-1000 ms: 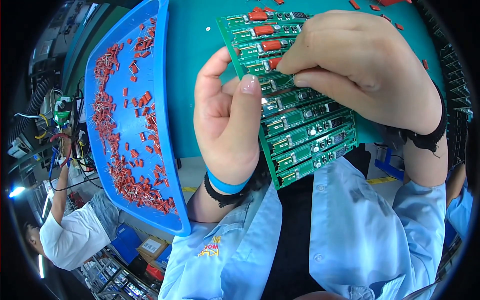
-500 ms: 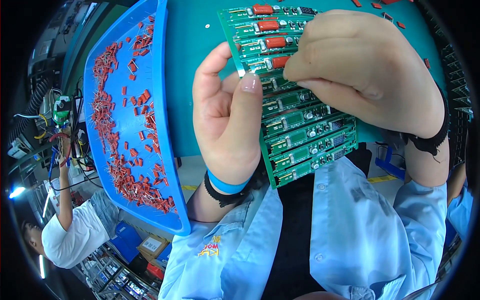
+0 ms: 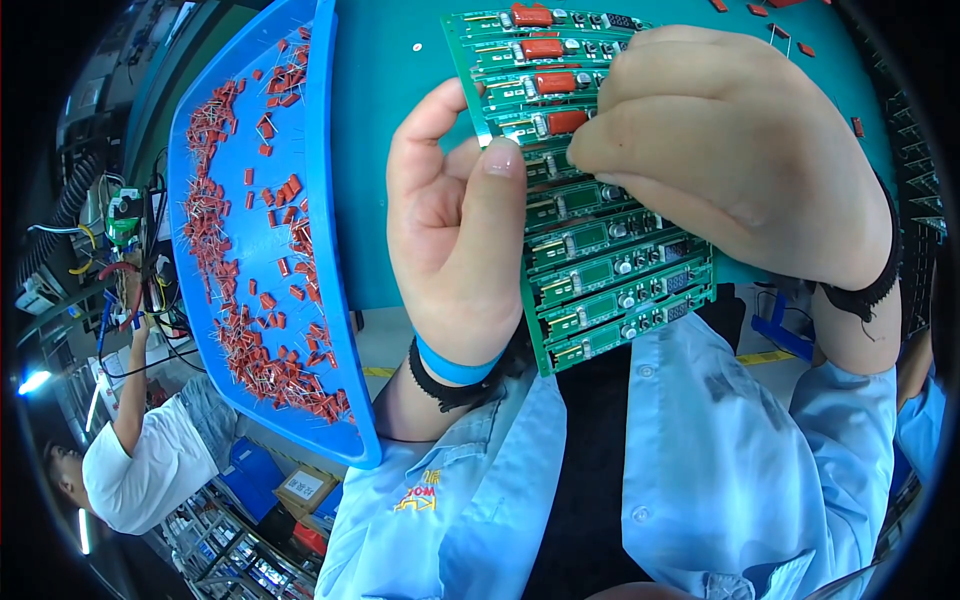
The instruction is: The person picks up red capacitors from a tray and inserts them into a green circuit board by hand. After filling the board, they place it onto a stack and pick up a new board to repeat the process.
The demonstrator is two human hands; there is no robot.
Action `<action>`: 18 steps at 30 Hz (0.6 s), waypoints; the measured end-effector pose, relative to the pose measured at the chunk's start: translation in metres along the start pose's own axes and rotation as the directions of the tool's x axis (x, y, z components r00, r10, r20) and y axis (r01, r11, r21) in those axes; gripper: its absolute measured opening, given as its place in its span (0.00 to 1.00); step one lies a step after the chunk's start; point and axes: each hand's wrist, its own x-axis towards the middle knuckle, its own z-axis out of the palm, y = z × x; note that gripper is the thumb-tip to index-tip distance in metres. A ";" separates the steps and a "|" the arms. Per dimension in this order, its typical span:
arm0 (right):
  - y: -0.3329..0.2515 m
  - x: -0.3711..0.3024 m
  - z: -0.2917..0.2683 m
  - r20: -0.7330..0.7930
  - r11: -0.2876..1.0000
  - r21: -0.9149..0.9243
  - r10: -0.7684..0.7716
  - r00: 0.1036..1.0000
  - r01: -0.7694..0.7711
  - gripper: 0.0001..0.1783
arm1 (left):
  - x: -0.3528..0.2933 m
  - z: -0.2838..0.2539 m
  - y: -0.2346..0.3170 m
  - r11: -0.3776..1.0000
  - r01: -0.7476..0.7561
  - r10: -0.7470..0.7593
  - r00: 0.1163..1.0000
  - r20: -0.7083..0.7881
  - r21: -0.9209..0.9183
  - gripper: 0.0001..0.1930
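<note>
A green circuit board panel (image 3: 588, 272), made of several narrow strips side by side, is held tilted in front of me. My left hand (image 3: 455, 250) grips its left edge, thumb on the front and fingers behind. Red box-shaped capacitors (image 3: 556, 83) sit on the upper strips; the lower strips that show have none. My right hand (image 3: 740, 150) is closed in a pinch over the panel's right part, its fingertips at the strip just below the lowest red capacitor. Whatever lies between those fingertips is hidden, and the hand covers the upper right of the panel.
A blue tray (image 3: 348, 340) of loose red capacitors with wire leads stands to the left. More loose capacitors (image 3: 806, 49) lie on the green tabletop (image 3: 385, 70) at the far right. Dark racks of boards (image 3: 915, 150) line the right edge. Another person (image 3: 150, 465) works at the left.
The panel's upper part has shifted very slightly. My right hand keeps its pinch at the same strip, with only a slight shift of the fingers.
</note>
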 end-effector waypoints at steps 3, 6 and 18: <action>-0.002 0.001 0.003 -0.017 0.998 0.060 0.036 0.999 -0.035 0.08 | -0.001 -0.006 0.000 1.000 -0.005 0.005 1.000 0.010 -0.010 0.17; -0.001 0.003 0.004 0.010 0.976 0.190 0.110 0.994 -0.109 0.09 | -0.003 -0.008 0.003 1.000 -0.008 0.009 0.999 0.032 -0.027 0.17; 0.009 0.006 -0.018 -0.002 0.973 0.090 0.215 0.977 -0.214 0.09 | -0.002 0.000 0.006 1.000 -0.004 0.004 1.000 -0.004 0.031 0.17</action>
